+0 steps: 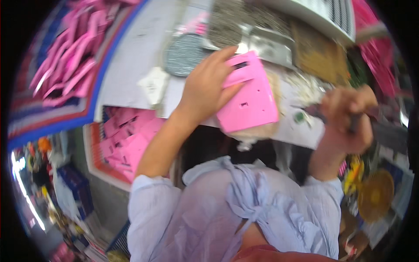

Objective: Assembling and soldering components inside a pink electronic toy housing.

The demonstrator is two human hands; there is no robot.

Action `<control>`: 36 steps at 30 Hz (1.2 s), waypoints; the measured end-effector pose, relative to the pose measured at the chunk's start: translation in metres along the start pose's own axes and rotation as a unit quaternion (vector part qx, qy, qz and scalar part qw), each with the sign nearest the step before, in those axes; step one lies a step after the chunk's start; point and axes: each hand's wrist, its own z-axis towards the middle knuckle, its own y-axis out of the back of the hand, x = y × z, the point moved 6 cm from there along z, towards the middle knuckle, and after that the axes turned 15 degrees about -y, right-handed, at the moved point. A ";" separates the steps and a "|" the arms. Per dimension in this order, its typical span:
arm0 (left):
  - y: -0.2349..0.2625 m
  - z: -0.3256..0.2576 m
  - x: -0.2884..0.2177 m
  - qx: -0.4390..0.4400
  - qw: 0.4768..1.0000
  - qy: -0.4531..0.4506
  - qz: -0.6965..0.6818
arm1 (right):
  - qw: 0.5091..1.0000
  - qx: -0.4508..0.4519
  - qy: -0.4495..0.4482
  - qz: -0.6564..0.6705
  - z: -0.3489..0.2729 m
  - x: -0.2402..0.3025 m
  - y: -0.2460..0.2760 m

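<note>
My left hand [210, 85] grips a flat pink plastic panel [251, 98] by its upper left side, the thumb lying across its face. Small slots and holes show in the panel, which rests on a pale pad [275, 94] near the table's front edge. Off to the right, apart from the panel, my right hand [348, 120] is closed around a dark tool [357, 122]. Motion blur hides what kind of tool it is.
Behind the panel stand a round grey dish [185, 54] and a metal tray [271, 46], with piles of small metal parts [224, 26]. Pink pieces fill a blue-edged crate [97, 94] at far left and a lower bin [94, 159]. White scraps [305, 87] lie right of the pad.
</note>
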 end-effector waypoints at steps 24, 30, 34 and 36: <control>0.011 0.059 0.265 -0.189 0.886 0.322 -0.276 | 0.973 -0.211 -0.066 -0.067 0.025 -0.030 0.036; -0.090 0.144 0.465 0.015 0.887 0.451 -0.094 | 0.960 -0.255 -0.085 -0.079 0.022 -0.028 0.038; -0.110 0.164 0.466 -0.024 0.883 0.449 -0.134 | 0.898 -0.378 0.000 -0.226 -0.002 -0.018 0.055; -0.047 0.136 0.471 -0.116 0.881 0.441 -0.124 | 0.848 -0.376 0.129 -0.349 -0.011 -0.016 0.048</control>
